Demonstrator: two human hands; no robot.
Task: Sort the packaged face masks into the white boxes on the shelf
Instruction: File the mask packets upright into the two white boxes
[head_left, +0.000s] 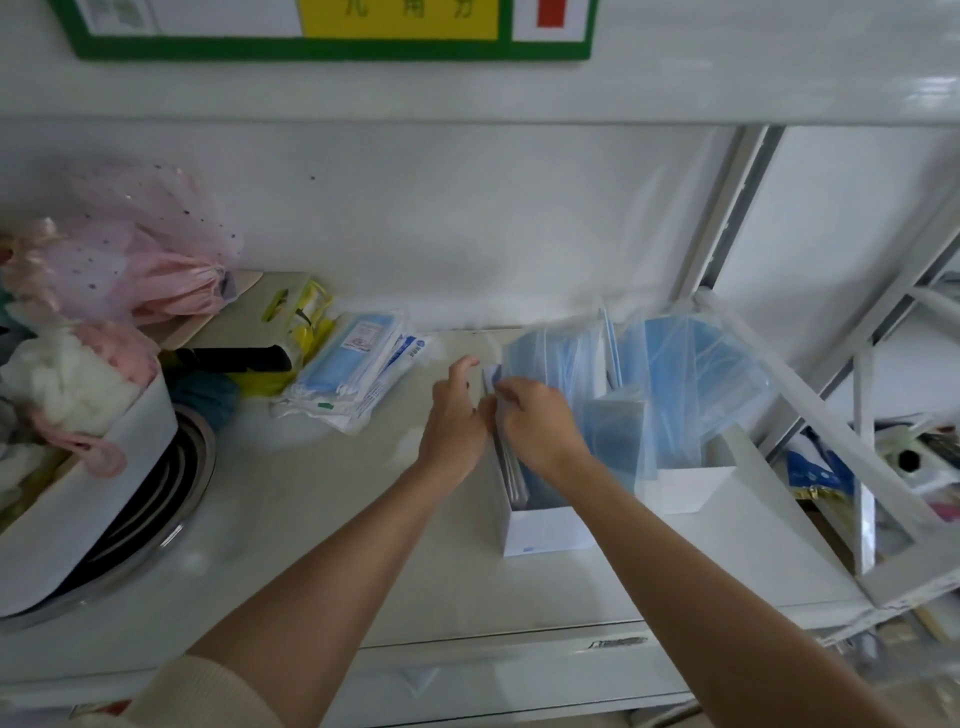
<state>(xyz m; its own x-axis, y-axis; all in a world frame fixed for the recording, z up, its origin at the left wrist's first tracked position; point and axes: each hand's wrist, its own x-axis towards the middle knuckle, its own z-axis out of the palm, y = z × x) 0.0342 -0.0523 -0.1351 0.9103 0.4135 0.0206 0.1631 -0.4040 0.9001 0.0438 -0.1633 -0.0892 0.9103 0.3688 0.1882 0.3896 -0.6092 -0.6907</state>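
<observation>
Two white boxes stand on the shelf: a near one (548, 530) and a second one (691, 486) to its right. Both hold upright blue face masks in clear packets (670, 384). My left hand (454, 415) and my right hand (540, 421) meet over the near box's left side, both pinching a thin packaged mask (491, 375) that stands at the box's left wall. A loose pile of packaged blue masks (358, 369) lies flat on the shelf to the left of my hands.
A white paper-wrapped round container (104, 514) with pink and white fluffy items stands at the left. Pink tulle (130, 249) and a yellow-green bag (298, 317) lie behind it. A white metal frame (831, 421) with cluttered items borders the right.
</observation>
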